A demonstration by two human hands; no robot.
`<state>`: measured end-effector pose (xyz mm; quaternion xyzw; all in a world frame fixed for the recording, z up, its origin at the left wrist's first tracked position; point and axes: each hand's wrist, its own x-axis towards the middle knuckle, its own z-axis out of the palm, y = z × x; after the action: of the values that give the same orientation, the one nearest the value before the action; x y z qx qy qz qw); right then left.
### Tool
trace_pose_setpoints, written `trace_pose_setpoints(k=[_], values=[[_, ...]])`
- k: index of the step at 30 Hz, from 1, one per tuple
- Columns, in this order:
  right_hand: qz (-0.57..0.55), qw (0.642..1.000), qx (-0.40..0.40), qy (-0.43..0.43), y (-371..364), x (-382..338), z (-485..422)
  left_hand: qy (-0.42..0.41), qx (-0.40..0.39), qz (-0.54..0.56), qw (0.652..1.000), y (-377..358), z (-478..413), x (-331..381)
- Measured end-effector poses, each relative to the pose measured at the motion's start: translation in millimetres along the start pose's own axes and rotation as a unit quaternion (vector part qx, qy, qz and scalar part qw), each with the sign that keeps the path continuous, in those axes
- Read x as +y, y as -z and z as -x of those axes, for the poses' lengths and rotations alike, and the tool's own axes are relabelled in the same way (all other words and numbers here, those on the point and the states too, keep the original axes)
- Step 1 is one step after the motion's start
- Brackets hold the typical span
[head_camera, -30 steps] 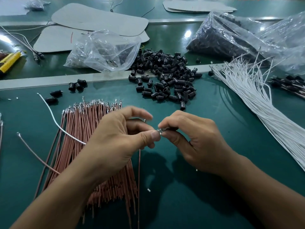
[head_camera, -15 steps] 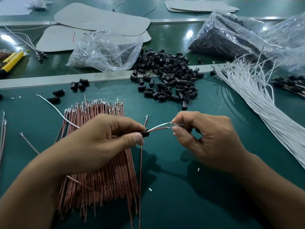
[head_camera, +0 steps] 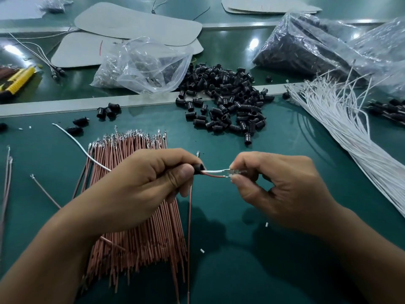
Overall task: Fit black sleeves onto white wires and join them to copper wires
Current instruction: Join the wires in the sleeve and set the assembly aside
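The left hand (head_camera: 140,185) is curled, thumb and forefinger pinching a black sleeve (head_camera: 199,168) at mid-frame above the green table (head_camera: 241,270). From the sleeve's mouth a white wire (head_camera: 215,171) and a copper wire (head_camera: 213,176) run side by side to the right hand (head_camera: 280,189), whose thumb and forefinger pinch their metal terminals (head_camera: 237,172); its other fingers are tucked under. The left hand hovers over the bundle of copper wires (head_camera: 135,233).

The terminals are blurred, possibly lying together. The left hand hides the sleeve's rear. The bundle of white wires (head_camera: 350,137) is cut off at the right edge.
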<state>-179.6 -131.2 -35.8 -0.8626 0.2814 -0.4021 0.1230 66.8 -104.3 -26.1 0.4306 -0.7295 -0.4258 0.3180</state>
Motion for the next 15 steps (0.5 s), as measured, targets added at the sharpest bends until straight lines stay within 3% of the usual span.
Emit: trace_pose_setpoints(k=[11,15], values=[[0.016,1.0,0.022,0.011,0.6,0.2,-1.1,0.009,0.012,-0.053,0.998,-1.3,1.1,4.0],[0.013,1.0,0.016,0.005,-0.5,-0.2,-0.5,0.012,0.023,-0.025,0.999,-9.0,-0.9,5.1]])
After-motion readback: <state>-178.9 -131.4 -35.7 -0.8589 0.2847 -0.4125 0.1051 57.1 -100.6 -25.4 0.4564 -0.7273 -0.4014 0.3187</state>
